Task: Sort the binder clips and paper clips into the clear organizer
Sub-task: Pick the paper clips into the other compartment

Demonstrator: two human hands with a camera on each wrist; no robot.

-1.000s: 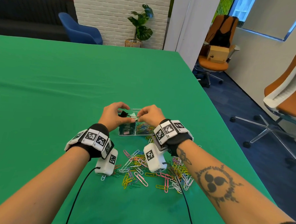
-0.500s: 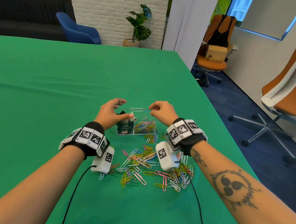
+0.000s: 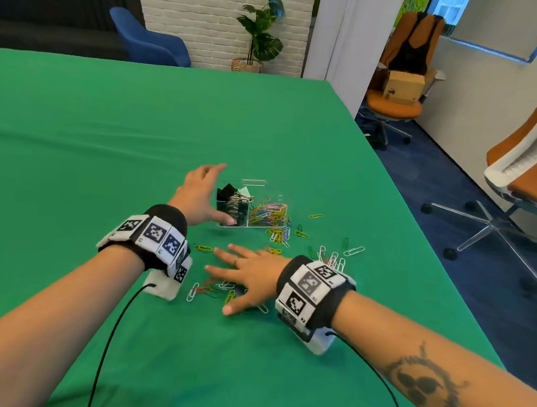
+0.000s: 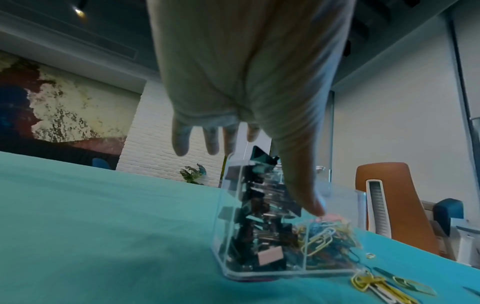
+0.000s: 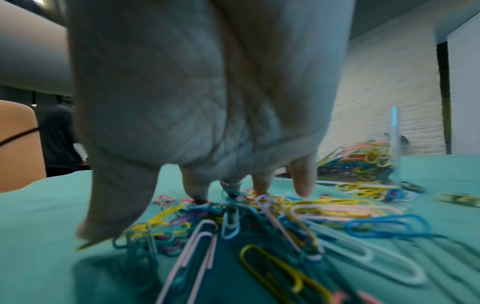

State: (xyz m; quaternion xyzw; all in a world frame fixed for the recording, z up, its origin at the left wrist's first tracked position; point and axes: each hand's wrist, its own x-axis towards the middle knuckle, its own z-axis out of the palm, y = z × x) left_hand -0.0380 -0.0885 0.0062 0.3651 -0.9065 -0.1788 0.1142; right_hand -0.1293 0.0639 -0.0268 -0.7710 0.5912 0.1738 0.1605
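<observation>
The clear organizer (image 3: 261,226) stands on the green table. Black binder clips (image 3: 230,198) fill and overtop its left compartment; coloured paper clips (image 3: 268,214) lie in its right one. My left hand (image 3: 199,196) is open beside the organizer's left wall, with its thumb (image 4: 310,203) touching the near wall and its fingers straight. My right hand (image 3: 245,273) lies flat and spread over the loose paper clips (image 3: 209,290) in front of the organizer. Its fingertips (image 5: 301,185) press on the pile of clips (image 5: 324,214). Neither hand holds anything.
More loose paper clips lie to the right of the organizer (image 3: 279,235) and near my right wrist (image 3: 333,256). The table's right edge (image 3: 415,217) runs close by. Office chairs (image 3: 400,95) stand on the floor beyond it.
My right hand left the organizer's top, came back toward me and spread flat on the loose clips. My left hand opened and dropped to the organizer's left side.
</observation>
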